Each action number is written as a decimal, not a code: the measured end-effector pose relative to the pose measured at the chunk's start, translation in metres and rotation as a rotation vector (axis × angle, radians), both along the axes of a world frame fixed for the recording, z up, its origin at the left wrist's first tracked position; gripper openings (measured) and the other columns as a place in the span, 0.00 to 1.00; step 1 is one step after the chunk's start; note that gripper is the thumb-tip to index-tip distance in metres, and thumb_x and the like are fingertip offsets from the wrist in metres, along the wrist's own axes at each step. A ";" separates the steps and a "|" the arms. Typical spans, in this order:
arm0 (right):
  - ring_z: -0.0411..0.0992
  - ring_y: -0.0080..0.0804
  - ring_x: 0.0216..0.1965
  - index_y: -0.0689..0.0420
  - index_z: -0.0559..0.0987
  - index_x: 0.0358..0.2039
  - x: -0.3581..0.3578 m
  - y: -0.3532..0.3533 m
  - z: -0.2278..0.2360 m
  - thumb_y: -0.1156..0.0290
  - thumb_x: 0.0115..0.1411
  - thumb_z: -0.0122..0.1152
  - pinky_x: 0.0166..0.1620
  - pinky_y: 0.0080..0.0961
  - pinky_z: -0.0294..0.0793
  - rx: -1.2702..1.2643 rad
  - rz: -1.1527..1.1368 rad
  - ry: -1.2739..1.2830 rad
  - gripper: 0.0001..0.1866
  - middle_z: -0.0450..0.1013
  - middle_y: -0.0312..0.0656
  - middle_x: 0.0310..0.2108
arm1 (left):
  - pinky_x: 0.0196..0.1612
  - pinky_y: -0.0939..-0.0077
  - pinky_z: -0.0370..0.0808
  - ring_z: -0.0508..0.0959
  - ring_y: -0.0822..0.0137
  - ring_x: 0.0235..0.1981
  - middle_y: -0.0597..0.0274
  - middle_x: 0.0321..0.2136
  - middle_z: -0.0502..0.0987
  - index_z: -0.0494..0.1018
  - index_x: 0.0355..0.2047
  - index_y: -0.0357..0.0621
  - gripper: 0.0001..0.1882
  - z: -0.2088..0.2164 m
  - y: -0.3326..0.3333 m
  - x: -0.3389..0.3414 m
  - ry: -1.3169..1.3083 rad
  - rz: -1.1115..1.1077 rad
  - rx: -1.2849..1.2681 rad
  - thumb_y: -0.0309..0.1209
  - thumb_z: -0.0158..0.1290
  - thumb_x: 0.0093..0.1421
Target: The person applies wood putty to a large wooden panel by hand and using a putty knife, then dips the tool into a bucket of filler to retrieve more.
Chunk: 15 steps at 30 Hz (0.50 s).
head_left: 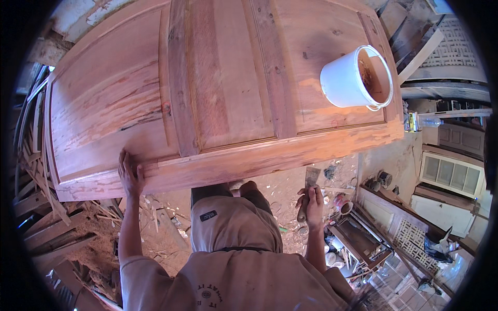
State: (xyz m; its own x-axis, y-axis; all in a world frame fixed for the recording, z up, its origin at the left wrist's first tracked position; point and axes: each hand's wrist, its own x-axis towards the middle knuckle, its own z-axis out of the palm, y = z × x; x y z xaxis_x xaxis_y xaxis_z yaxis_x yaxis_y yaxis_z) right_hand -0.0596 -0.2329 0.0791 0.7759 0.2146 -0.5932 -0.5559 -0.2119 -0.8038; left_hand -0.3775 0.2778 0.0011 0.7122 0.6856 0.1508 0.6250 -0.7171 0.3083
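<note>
A large panelled wooden door lies flat in front of me, its reddish-brown surface patchy with paler streaks. My left hand rests on the door's near edge, left of the middle, with its fingers stretched out. To the right, below the door's edge, my right hand is closed round the handle of a putty knife. Its flat, broad blade points up and away from me, apart from the door. On the door's right part stands a white plastic bucket with brownish stuff inside.
Wood scraps and shavings heap up at the left. On the right are a wooden frame, a white-framed window and a clear plastic bottle. Boards lean at the far right. Debris litters the floor.
</note>
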 end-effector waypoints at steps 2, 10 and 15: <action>0.70 0.25 0.18 0.59 0.71 0.40 0.022 -0.008 -0.002 0.54 0.73 0.46 0.23 0.23 0.71 -0.011 0.148 0.030 0.18 0.74 0.41 0.28 | 0.66 0.50 0.59 0.61 0.42 0.67 0.42 0.66 0.61 0.59 0.66 0.36 0.33 -0.001 -0.001 0.004 0.007 -0.008 0.004 0.45 0.48 0.68; 0.75 0.41 0.19 0.61 0.74 0.29 0.095 0.006 -0.014 0.48 0.72 0.45 0.27 0.37 0.72 -0.549 0.935 -0.288 0.27 0.71 0.48 0.16 | 0.66 0.50 0.59 0.62 0.42 0.65 0.36 0.64 0.60 0.56 0.66 0.31 0.32 0.009 -0.085 -0.013 -0.358 0.521 0.063 0.45 0.43 0.73; 0.78 0.53 0.29 0.56 0.79 0.34 0.117 0.006 -0.023 0.47 0.69 0.49 0.34 0.47 0.75 -0.594 1.080 -0.483 0.24 0.76 0.52 0.24 | 0.65 0.51 0.62 0.65 0.44 0.63 0.36 0.62 0.62 0.57 0.64 0.30 0.34 0.006 -0.180 -0.020 -0.365 0.708 -0.071 0.48 0.43 0.72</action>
